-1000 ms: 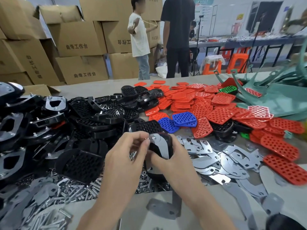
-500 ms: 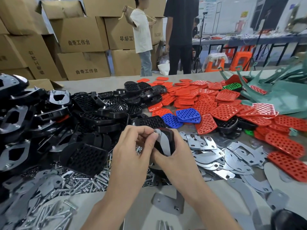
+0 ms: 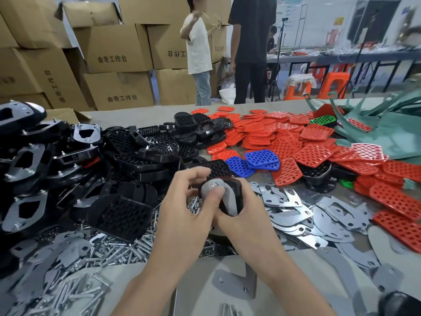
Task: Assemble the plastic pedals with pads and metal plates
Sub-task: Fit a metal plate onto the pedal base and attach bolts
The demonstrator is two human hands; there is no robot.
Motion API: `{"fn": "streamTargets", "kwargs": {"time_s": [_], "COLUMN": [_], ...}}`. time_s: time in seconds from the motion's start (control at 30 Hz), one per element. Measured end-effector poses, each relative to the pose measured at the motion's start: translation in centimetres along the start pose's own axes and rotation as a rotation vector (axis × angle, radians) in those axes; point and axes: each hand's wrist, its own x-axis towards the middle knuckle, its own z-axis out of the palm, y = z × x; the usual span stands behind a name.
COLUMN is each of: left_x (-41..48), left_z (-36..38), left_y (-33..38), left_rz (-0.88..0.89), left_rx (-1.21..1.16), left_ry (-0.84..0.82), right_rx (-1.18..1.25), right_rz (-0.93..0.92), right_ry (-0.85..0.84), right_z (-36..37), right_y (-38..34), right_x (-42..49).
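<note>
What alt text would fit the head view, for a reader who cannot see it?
A left hand and a right hand grip a black pedal with a grey metal plate laid on it, above a cluttered table. Around it lie heaps of spare pedals, red pads, loose plates and bolts.

black pedal (image 3: 234, 190) held upright, grey plate (image 3: 224, 190) on it
</note>
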Motion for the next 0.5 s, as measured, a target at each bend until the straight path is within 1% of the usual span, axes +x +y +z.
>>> {"fn": "streamTargets", "kwargs": {"time_s": [0.07, 0.2, 0.23, 0.37, 0.4, 0.5], "left_x": [0.12, 0.03, -0.09, -0.21, -0.09, 0.3], "left_z": [-0.05, -0.22, -0.16, 0.29, 0.34, 0.24], "left_y": [0.0, -0.13, -0.16, -0.05, -0.07, -0.29], "left_rz": [-0.003, 0.118, 0.122, -0.048, -0.075, -0.075], "left_rx": [-0.025, 0.057, 0.065, -0.069, -0.071, -0.03], "left_ry": [-0.005, -0.071, -0.09, -0.049, -0.031, -0.004], "right_rx": [0.02, 0.073, 0.092, 0.119, 0.105, 0.095], "right_rz": [-0.003, -0.012, -0.011, -0.027, -0.033, -0.025], "right_ry": [-0.003, -0.006, -0.011, -0.015, -0.016, -0.019], "right_z": [0.12, -0.17, -0.24, -0.24, -0.15, 0.04], "right_y": [-0.08, -0.25, -0.32, -0.25, -0.19, 0.0], "right_x": [-0.08, 0.02, 0.07, 0.09, 0.07, 0.1]}}
